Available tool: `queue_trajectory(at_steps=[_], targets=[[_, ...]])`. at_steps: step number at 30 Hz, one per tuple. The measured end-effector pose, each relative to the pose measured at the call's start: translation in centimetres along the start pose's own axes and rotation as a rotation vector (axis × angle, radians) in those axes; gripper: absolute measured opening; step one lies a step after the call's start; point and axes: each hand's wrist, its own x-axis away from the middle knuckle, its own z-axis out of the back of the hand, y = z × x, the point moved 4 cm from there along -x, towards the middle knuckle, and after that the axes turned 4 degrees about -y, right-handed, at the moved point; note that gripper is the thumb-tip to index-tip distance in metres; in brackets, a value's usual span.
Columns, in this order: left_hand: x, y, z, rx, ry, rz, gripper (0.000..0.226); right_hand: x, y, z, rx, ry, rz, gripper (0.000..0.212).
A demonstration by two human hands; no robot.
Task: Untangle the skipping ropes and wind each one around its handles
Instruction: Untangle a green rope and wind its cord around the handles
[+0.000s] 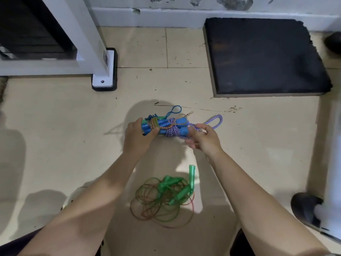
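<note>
The left hand (137, 134) is gripping one end of a bundle (162, 125) of skipping ropes held above the floor (64, 126), its fingers curled round a cluster of blue handles (147, 126). A speckled orange cord (154, 123) is lying in tight turns round those handles, just beside the fingertips. Further along the bundle, a purple-and-white braided rope (172, 131) is sitting wound in thick coils between two lighter blue handle ends (182, 127), and a thin brownish cord is crossing over the coils. A blue cord (174, 110) is sticking up from the top of the bundle in a small loop, and a frayed tan end is poking out beside it.

The right hand (203, 138) is pinching the braided rope where it leaves the coils, thumb and forefinger closed on the strand; beyond the fingers the rope is arching away in an open loop (215, 120).

Nearer the person, between the two forearms, a second rope (160, 202) is lying loose on the floor: a thin translucent cord, green shading to reddish, is sprawling in many overlapping rings. Its green handles (184, 187) are resting on top of the tangle, one pointing away from the person and the others lying slanted across the rings.

A dark mat (262, 56) is lying against the wall, and a white post (103, 71) is standing on a black foot.
</note>
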Motion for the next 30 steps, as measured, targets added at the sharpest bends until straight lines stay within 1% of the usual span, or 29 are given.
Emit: queue_trajectory(at_steps=[2, 3, 5, 6, 8, 10, 12, 15, 16, 18, 19, 21, 23, 25, 27, 28, 30], targets=[[2.4, -0.8, 0.9, 0.025, 0.013, 0.065, 0.061, 2.2, 0.6, 0.8, 0.014, 0.017, 0.012, 0.034], [3.9, -1.5, 0.8, 0.052, -0.029, 0.109, 0.056, 3.2, 1.5, 1.2, 0.039, 0.024, 0.004, 0.032], [7.0, -3.4, -0.5, 0.080, -0.204, 0.169, 0.051, 4.7, 4.4, 2.1, 0.136, 0.053, -0.026, 0.028], [8.5, -4.2, -1.5, 0.073, -0.295, 0.167, 0.056, 5.1, 6.0, 2.4, 0.218, 0.072, -0.045, 0.029], [10.8, -5.5, -3.4, 0.035, -0.399, 0.145, 0.067, 6.1, 8.7, 2.6, 0.424, 0.068, -0.090, 0.039], [12.0, -6.3, -4.9, 0.033, -0.418, 0.113, 0.062, 6.9, 10.9, 2.3, 0.558, 0.040, -0.140, 0.051], [12.5, -6.8, -5.8, 0.044, -0.402, 0.083, 0.050, 7.6, 12.7, 1.7, 0.502, 0.010, -0.149, 0.055], [12.4, -7.3, -6.4, 0.067, -0.382, 0.102, 0.024, 7.7, 13.9, 0.8, 0.257, -0.020, -0.177, 0.055], [12.1, -7.3, -6.5, 0.096, -0.382, 0.118, 0.019, 7.6, 14.1, 0.6, 0.185, -0.032, -0.196, 0.049], [11.7, -7.3, -6.5, 0.169, -0.401, 0.157, 0.016, 7.4, 13.5, 0.3, 0.076, -0.101, -0.194, 0.021], [11.5, -7.3, -6.3, 0.199, -0.409, 0.171, 0.016, 7.4, 13.0, 0.1, 0.040, -0.151, -0.190, 0.012], [11.1, -7.1, -5.7, 0.265, -0.420, 0.187, 0.018, 7.1, 12.3, 0.3, 0.034, -0.189, -0.195, 0.014], [10.8, -6.7, -4.4, 0.264, -0.430, 0.167, 0.022, 6.8, 11.5, 1.0, 0.059, -0.160, -0.206, 0.016], [10.9, -5.6, -2.8, 0.259, -0.485, 0.158, 0.024, 6.9, 9.8, 1.5, 0.086, -0.161, -0.215, 0.016], [11.1, -4.4, -1.4, 0.220, -0.563, 0.151, 0.023, 7.8, 7.3, 1.5, 0.118, -0.214, -0.198, 0.017], [11.3, -3.8, -0.6, 0.162, -0.607, 0.118, 0.027, 8.5, 6.0, 1.3, 0.123, -0.250, -0.189, 0.018], [12.4, -1.7, 1.2, 0.022, -0.681, 0.009, 0.049, 10.5, 3.5, 0.7, 0.134, -0.325, -0.167, 0.024]])
